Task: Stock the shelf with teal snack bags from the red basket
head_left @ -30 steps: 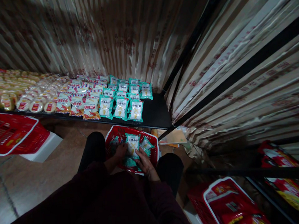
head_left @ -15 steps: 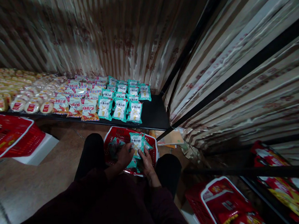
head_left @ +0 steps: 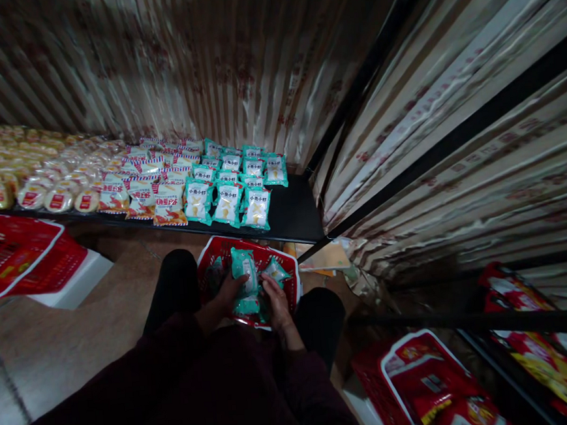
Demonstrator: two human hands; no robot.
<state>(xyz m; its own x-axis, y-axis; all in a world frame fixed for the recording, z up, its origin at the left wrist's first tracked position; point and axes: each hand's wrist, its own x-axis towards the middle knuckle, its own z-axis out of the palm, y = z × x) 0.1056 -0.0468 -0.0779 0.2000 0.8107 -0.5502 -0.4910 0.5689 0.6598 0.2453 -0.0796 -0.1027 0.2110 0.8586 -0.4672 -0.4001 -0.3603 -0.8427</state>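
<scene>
My left hand (head_left: 228, 295) is closed on a teal-and-white snack bag (head_left: 243, 268), gripping its lower left side. The bag is tilted above a red plastic basket (head_left: 203, 258) between my knees, its back or side facing up. Just right of the bag is my right hand (head_left: 277, 301), fingers stretched toward it and holding nothing that I can see. Other teal bags (head_left: 275, 269) lie inside the basket, partly hidden by my hands. Directly ahead, rows of matching teal snack bags (head_left: 227, 200) stand on a low black shelf (head_left: 291, 212).
Left of the teal bags, the shelf holds orange-and-white snack bags (head_left: 169, 202) and round wrapped cakes (head_left: 59, 199). A red basket (head_left: 16, 253) rests on a white box (head_left: 75, 281) at left. Another basket with red packets (head_left: 429, 378) is at lower right. Black rack bars (head_left: 436, 154) cross the right side.
The teal bag has turned so its printed front no longer faces me, and it has shifted left with my left hand. My right hand has come away from its edge.
</scene>
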